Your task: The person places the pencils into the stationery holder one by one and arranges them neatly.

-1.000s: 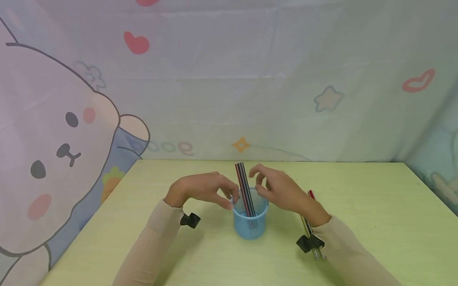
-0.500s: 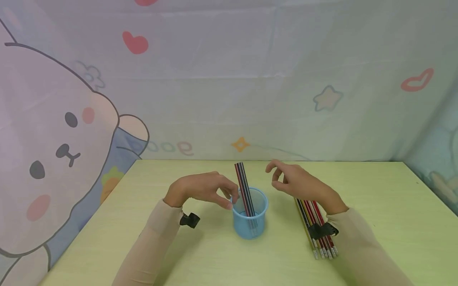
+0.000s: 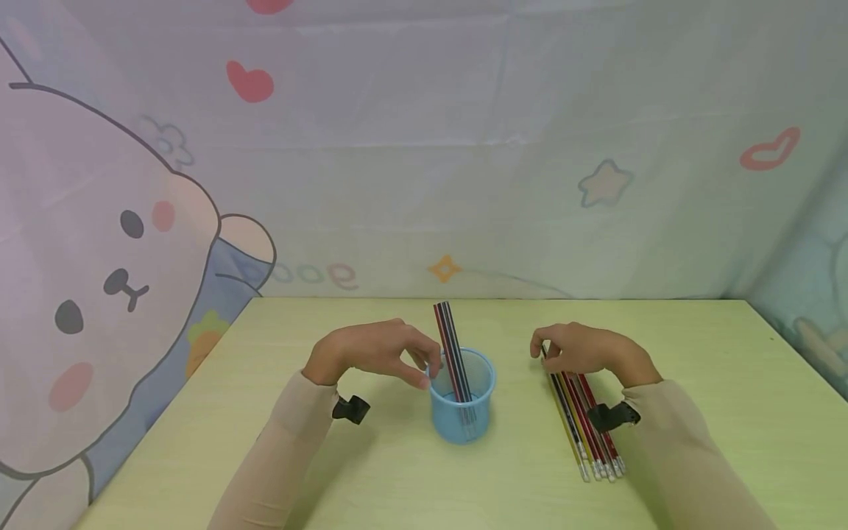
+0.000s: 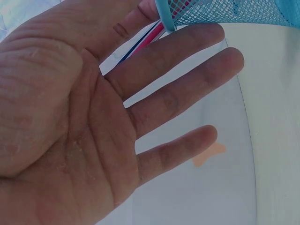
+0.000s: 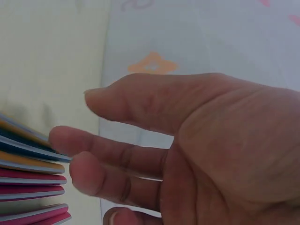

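Note:
A light-blue mesh pen holder point(image 3: 445, 421) stands upright on the table. Several dark and red pencils point(image 3: 451, 346) lean inside it, their upper ends above the rim. My left hand point(image 3: 380, 350) holds the holder's left rim between thumb and index finger; in the left wrist view the other fingers extend past the rim point(image 4: 165, 16). To the right, a row of striped pencils point(image 3: 583, 430) lies on the table, eraser ends toward me. My right hand point(image 3: 586, 348) is over their far ends, and in the right wrist view its thumb and fingers are apart, near the pencils point(image 5: 33, 179).
The pale yellow-green table point(image 3: 510, 486) ends at a printed cloth backdrop point(image 3: 424, 169) with a cartoon bear point(image 3: 99, 243) on the left. Dark wrist-camera mounts sit at both cuffs, the right one point(image 3: 612, 417) above the row of pencils.
My right hand has moved from beside the pen holder rightward, then down to the far ends of the lying pencils, uncovering more of the row. The left hand and holder stay put.

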The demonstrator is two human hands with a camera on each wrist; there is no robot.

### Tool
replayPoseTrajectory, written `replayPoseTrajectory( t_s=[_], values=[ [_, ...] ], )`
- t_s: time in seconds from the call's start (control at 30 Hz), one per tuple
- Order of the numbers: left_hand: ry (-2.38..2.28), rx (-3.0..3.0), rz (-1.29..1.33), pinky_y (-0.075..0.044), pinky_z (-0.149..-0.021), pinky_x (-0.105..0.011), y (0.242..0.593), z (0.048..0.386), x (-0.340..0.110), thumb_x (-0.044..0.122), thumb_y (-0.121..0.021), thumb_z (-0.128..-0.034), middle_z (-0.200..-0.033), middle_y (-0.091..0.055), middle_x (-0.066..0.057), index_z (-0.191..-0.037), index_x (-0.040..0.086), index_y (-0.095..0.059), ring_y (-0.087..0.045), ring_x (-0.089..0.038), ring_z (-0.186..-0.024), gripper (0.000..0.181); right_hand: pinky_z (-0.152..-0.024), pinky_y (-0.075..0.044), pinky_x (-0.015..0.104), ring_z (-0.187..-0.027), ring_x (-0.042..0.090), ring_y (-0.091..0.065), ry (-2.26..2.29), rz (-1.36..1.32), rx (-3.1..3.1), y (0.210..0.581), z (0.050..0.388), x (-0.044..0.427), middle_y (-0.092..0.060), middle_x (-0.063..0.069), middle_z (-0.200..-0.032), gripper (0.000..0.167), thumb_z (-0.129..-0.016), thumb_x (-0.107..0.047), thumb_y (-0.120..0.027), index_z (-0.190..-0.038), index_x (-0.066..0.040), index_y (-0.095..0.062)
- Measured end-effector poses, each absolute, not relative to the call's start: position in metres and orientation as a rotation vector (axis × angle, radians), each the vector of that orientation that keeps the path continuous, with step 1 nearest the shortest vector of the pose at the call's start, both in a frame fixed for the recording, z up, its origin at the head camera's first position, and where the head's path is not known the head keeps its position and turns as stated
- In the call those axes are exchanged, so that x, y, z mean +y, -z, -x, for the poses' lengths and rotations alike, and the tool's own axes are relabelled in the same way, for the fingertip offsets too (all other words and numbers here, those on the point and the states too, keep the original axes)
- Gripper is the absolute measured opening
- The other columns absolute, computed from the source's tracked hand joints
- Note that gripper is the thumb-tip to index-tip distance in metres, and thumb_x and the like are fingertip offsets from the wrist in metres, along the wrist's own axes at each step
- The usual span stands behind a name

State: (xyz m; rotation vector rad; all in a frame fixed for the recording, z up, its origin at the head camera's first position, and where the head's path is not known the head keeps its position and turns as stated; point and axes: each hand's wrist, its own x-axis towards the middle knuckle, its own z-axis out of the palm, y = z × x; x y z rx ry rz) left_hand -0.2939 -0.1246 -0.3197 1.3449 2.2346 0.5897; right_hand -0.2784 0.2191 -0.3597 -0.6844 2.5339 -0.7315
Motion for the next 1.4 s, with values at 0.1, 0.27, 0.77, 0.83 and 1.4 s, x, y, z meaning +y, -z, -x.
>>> replayPoseTrajectory(
  t_s=[0.1,0.27,0.77,0.83,1.4],
  values=[
    [-0.588,2.234,-1.348,-0.052,-0.092,-0.027,0.32,0.294,-0.124,0.018,-0.073,-0.0913,-0.101,-0.069,0.013,-0.096,0.023,-0.069,-0.067,-0.009,-0.104,0.008,-0.057,-0.041,0.028,-0.059,0.013,-0.047,0.703,0.658,2.514,0.363,0.279,0.219,-0.065,0.006,-0.087,0.018,-0.095,-0.005,-0.058,-0.113,-0.006,-0.059],
    [-0.587,2.232,-1.35,-0.052,-0.092,-0.027,0.319,0.294,-0.124,0.018,-0.073,-0.0914,-0.104,-0.07,0.008,-0.096,0.023,-0.069,-0.067,-0.009,-0.104,0.008,-0.053,-0.036,0.025,-0.052,0.009,-0.039,0.689,0.656,2.504,0.37,0.28,0.219,-0.05,-0.002,-0.065,0.016,-0.092,-0.003,-0.06,-0.107,-0.007,-0.061],
    [-0.599,2.227,-1.335,-0.052,-0.093,-0.027,0.32,0.293,-0.125,0.019,-0.073,-0.0916,-0.107,-0.071,0.001,-0.096,0.023,-0.069,-0.067,-0.01,-0.104,0.008,-0.058,-0.038,0.027,-0.06,0.013,-0.043,0.648,0.622,2.582,0.383,0.273,0.194,-0.052,0.001,-0.082,0.016,-0.083,0.0,-0.067,-0.092,-0.011,-0.06],
    [-0.596,2.228,-1.333,-0.052,-0.092,-0.027,0.32,0.294,-0.125,0.019,-0.073,-0.0917,-0.107,-0.071,0.001,-0.096,0.023,-0.068,-0.067,-0.01,-0.105,0.008,-0.056,-0.037,0.027,-0.057,0.012,-0.042,0.654,0.612,2.609,0.384,0.271,0.19,-0.051,0.001,-0.078,0.017,-0.082,0.003,-0.067,-0.091,-0.01,-0.06],
    [-0.568,2.224,-1.354,-0.053,-0.095,-0.033,0.321,0.294,-0.124,0.02,-0.072,-0.093,-0.104,-0.069,0.007,-0.098,0.022,-0.068,-0.067,-0.011,-0.105,0.007,-0.057,-0.035,0.026,-0.057,0.009,-0.039,0.745,0.782,2.464,0.384,0.278,0.19,-0.055,-0.004,-0.072,0.009,-0.088,-0.003,-0.064,-0.094,-0.01,-0.061]
  ],
)
